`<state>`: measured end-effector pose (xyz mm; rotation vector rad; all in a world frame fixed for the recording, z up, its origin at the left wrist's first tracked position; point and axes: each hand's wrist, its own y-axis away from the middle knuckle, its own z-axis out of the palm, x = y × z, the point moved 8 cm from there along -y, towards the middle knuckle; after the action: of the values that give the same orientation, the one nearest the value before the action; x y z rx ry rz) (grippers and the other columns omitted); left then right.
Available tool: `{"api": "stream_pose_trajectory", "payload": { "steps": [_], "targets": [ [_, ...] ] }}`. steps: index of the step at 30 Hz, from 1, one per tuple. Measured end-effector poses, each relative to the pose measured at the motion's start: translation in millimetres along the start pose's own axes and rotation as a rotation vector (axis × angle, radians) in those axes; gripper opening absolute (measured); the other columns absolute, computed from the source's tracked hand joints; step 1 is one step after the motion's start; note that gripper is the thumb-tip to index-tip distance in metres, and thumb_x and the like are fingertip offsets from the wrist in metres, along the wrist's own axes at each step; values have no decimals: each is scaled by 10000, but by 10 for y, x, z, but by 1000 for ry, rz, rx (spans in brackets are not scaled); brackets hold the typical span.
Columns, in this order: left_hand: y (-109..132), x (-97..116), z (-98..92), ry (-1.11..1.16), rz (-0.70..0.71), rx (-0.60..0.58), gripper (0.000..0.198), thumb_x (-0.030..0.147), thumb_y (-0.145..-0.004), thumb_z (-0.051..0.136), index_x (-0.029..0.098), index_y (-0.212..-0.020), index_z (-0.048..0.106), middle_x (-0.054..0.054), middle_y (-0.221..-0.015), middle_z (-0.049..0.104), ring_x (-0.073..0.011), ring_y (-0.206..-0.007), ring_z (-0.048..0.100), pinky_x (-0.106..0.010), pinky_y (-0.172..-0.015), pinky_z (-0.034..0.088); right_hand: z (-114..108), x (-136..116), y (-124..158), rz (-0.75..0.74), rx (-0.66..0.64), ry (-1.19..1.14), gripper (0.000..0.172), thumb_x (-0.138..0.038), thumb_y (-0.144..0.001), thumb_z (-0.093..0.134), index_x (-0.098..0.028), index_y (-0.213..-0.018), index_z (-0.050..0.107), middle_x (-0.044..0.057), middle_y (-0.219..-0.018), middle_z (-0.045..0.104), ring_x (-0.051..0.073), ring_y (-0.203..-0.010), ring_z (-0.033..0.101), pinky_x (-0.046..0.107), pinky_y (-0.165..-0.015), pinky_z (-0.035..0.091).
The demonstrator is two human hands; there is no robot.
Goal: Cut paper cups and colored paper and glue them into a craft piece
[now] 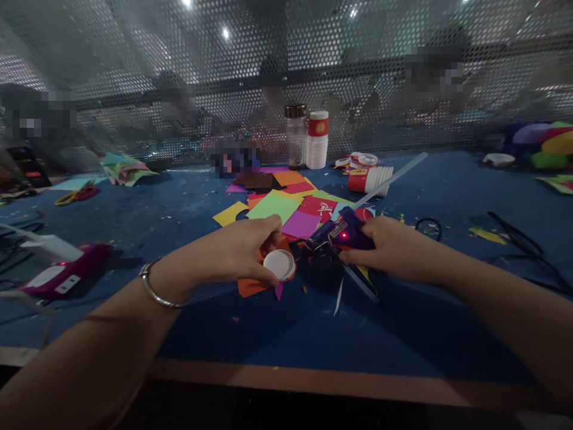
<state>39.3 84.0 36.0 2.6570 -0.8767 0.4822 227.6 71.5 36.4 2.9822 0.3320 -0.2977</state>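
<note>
My left hand [257, 248] pinches a shallow white paper cup bottom [279, 264] with a raised rim between thumb and fingers, and orange paper shows behind and below it. In my right hand [389, 245] is a dark blue hot glue gun [349, 230] with a lit red light. Its tip points left toward the cup bottom, apart from it. A long translucent glue stick [394, 178] juts up and right from the gun's back. Under and beyond the hands lie coloured paper squares, among them a green sheet [274, 206] and a purple sheet [301, 223].
At the back stand a clear bottle [296, 140] and stacked paper cups [317, 143]; more cups [369, 180] lie sideways. A magenta power strip [67, 275] is at left, scissors [76, 195] beyond it. Black cables [523, 239] lie at right. A perforated metal screen [179, 89] borders the table.
</note>
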Motion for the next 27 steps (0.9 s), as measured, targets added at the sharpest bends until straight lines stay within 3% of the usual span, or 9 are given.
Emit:
{"api": "stream_pose_trajectory", "payload": {
  "steps": [19,27],
  "targets": [
    [-20,-45,23,-5,7,-11,490,492,-647,797,226,-926,494,-25,-936,654,-199,-782,598,-293,-636,396,-69,1,76,-24,11,-88,447,-435,-763,665,-229,-486,383,-39,-483,395,103,-451,382,276,-469,268],
    [-13,-17,13,-3,-3,-22,482,484,-653,800,218,-909,490,-22,-910,652,-181,-754,586,-284,-626,401,-186,273,35,150,86,-163,463,-508,-782,682,-212,-512,448,-28,-518,454,110,-502,417,279,-488,282]
  ]
}}
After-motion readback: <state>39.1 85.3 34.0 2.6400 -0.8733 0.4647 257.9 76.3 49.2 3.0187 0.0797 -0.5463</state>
